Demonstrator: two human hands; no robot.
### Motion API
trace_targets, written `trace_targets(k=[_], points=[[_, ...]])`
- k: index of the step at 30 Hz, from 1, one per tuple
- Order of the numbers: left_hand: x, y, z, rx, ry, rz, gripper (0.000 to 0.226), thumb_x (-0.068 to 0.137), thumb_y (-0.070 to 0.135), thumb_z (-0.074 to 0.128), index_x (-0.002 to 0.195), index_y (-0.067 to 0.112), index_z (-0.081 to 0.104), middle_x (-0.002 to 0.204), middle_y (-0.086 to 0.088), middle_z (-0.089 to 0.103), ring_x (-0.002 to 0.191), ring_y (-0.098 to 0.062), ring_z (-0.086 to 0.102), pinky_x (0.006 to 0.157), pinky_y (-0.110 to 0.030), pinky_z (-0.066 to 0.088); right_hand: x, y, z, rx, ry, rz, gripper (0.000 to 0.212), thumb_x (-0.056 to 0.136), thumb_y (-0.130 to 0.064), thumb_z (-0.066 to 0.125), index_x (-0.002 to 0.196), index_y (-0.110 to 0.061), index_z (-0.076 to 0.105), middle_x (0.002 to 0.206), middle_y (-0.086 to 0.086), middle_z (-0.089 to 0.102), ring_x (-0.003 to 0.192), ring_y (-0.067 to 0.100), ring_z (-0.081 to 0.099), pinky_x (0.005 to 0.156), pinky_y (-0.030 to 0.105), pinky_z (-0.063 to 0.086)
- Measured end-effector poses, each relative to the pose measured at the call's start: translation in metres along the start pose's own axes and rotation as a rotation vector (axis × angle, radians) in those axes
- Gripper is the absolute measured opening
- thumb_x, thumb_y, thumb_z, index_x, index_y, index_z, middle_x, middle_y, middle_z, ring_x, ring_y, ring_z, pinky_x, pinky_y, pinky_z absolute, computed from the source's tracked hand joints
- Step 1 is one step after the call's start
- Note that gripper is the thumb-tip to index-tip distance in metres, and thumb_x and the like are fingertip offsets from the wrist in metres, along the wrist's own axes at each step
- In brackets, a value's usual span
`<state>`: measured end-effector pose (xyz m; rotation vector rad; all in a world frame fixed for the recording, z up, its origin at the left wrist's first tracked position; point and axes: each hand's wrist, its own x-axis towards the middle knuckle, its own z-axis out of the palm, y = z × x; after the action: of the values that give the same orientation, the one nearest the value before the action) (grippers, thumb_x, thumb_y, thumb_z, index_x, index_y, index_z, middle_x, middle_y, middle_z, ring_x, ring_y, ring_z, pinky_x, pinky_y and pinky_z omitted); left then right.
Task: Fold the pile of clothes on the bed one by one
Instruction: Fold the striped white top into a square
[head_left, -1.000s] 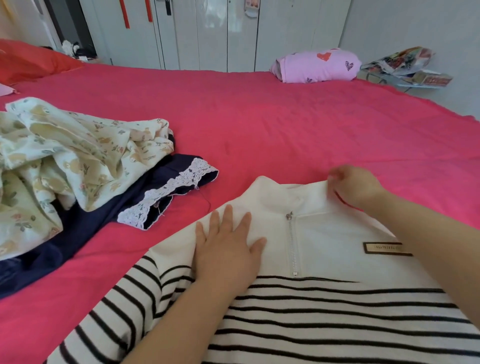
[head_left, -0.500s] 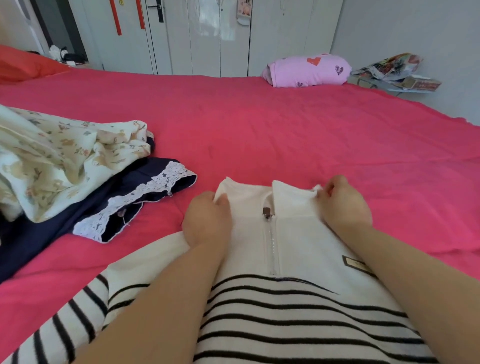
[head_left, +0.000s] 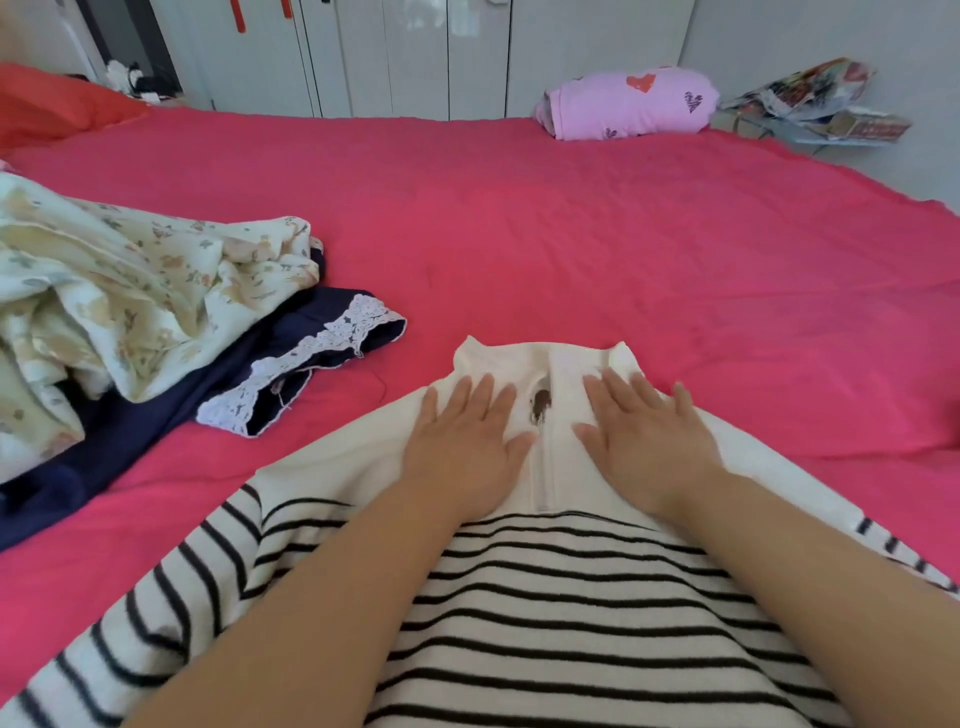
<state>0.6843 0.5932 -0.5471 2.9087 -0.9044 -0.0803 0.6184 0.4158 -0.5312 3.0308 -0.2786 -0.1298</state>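
**A:** Where is the striped sweater?

**B:** The striped sweater (head_left: 571, 623) lies front-up at the near edge of the pink bed (head_left: 571, 234). Its white collar points away from the camera and the zip runs down the middle of the chest.

**A:** And the hands?

**B:** Both lie flat on the white chest panel, palms down. The left hand (head_left: 462, 447) rests just left of the zip, its fingers (head_left: 480, 395) straight and slightly spread. The right hand (head_left: 649, 447) rests just right of the zip in the same way, with its fingers fanned out on the cloth.

**A:** Can you see the zip pull?

**B:** Yes, the dark zip pull (head_left: 540, 408) shows between the two hands, just below the collar.

**A:** What about the rest of the pile?

**B:** It sits to the left. A crumpled floral garment (head_left: 130, 291) lies on top of a navy garment (head_left: 291, 358) with white lace trim. The lace edge points toward the sweater, and a strip of pink bed shows between them.

**A:** Anything farther back?

**B:** A pink bundle (head_left: 628, 104) with heart prints sits at the far edge of the bed, near the white wardrobe doors (head_left: 415, 52). A red pillow (head_left: 52, 104) is at the far left.
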Motion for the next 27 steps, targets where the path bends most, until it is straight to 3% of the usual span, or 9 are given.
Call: trace_targets(k=[3,7,12,16,19,22,24,27], points=[[-0.033,-0.014,-0.007,0.041,0.042,-0.022,0.059,0.097,0.05,0.015,0.15,0.029,-0.001,0.159,0.003,-0.005,0.145,-0.017,-0.007,0.114,-0.04,-0.012,-0.026,0.003,-0.003,-0.052,0.099,-0.055,0.059,0.094,-0.05,-0.001,0.149,-0.03,0.002,0.159,-0.003,-0.001,0.146,0.022,-0.003,0.113,0.048,-0.011],[-0.084,-0.024,-0.02,0.071,-0.091,-0.06,0.056,0.099,0.046,0.017,0.15,0.027,0.002,0.159,0.001,-0.003,0.145,-0.018,-0.005,0.115,-0.038,-0.009,-0.068,0.021,0.002,0.03,-0.112,0.038,0.054,0.097,-0.047,0.004,0.149,-0.034,-0.001,0.159,-0.006,-0.006,0.146,0.02,-0.005,0.117,0.045,-0.002],[-0.136,-0.029,-0.059,0.11,0.119,-0.018,0.057,0.099,0.042,0.029,0.15,0.026,0.009,0.159,-0.001,0.006,0.146,-0.019,0.001,0.115,-0.037,-0.008,-0.115,0.001,-0.015,0.052,-0.048,0.003,0.05,0.1,-0.041,0.014,0.149,-0.034,0.006,0.159,-0.002,0.005,0.146,0.02,0.0,0.117,0.044,0.003],[-0.202,-0.067,-0.079,-0.038,0.217,-0.3,0.063,0.094,0.047,0.041,0.148,0.024,0.019,0.153,-0.005,0.027,0.139,-0.022,0.026,0.113,-0.04,0.02,-0.173,-0.035,-0.018,0.188,-0.01,-0.053,0.048,0.099,-0.043,0.021,0.147,-0.037,0.015,0.157,-0.009,0.014,0.146,0.014,0.008,0.117,0.038,0.009],[-0.254,-0.091,-0.079,-0.113,0.06,-0.567,0.074,0.089,0.058,0.043,0.148,0.023,0.016,0.147,-0.006,0.037,0.131,-0.027,0.039,0.103,-0.043,0.036,-0.213,-0.06,-0.018,0.245,-0.012,-0.095,0.049,0.099,-0.045,0.023,0.146,-0.039,0.015,0.155,-0.013,0.015,0.143,0.007,0.01,0.116,0.034,0.01],[-0.296,-0.106,-0.073,-0.227,-0.099,-0.693,0.084,0.081,0.07,0.045,0.146,0.022,0.021,0.141,-0.005,0.045,0.124,-0.027,0.047,0.1,-0.043,0.042,-0.25,-0.075,-0.013,0.241,-0.05,-0.093,0.05,0.099,-0.047,0.022,0.147,-0.039,0.012,0.155,-0.013,0.011,0.144,0.007,0.006,0.117,0.034,0.008],[-0.314,-0.112,-0.073,-0.36,-0.121,-0.718,0.078,0.08,0.068,0.05,0.139,0.02,0.036,0.135,-0.004,0.051,0.119,-0.024,0.05,0.098,-0.041,0.043,-0.267,-0.081,-0.01,0.219,-0.058,-0.077,0.05,0.099,-0.046,0.021,0.147,-0.038,0.012,0.156,-0.012,0.009,0.144,0.008,0.006,0.117,0.033,0.009],[-0.336,-0.117,-0.08,-0.472,-0.173,-0.684,0.055,0.081,0.05,0.064,0.124,0.018,0.054,0.118,-0.001,0.061,0.1,-0.018,0.057,0.083,-0.029,0.045,-0.284,-0.089,-0.013,0.242,-0.061,-0.038,0.05,0.099,-0.045,0.022,0.148,-0.037,0.015,0.156,-0.01,0.011,0.144,0.008,0.011,0.116,0.031,0.013]])
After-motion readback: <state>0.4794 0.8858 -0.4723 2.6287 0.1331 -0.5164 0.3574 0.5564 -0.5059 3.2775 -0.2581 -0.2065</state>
